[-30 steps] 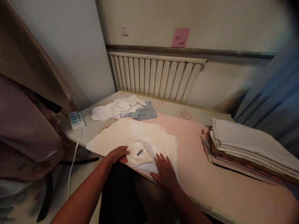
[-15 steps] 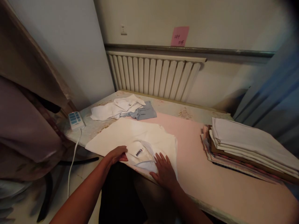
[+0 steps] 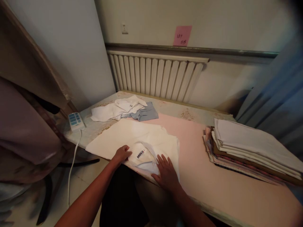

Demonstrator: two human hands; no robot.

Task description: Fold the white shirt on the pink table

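Note:
A cream-white shirt lies spread over the near edge of the table, with dark "MOKA"-like lettering showing beside its neck opening. Left of the lettering, my left hand has its fingers closed on the shirt's near edge. My right hand rests flat on the cloth to the right of the opening, palm down with fingers spread. Paler fabric shows inside the opening, between the two hands.
Behind the shirt lie a crumpled white garment and a blue-grey cloth. A folded fabric stack sits right on the pink cover. At left is a power strip with a white cord. A radiator lines the wall.
My left hand has shifted slightly up and right along the shirt's edge, and its fingers look more curled. My right hand stays in nearly the same place.

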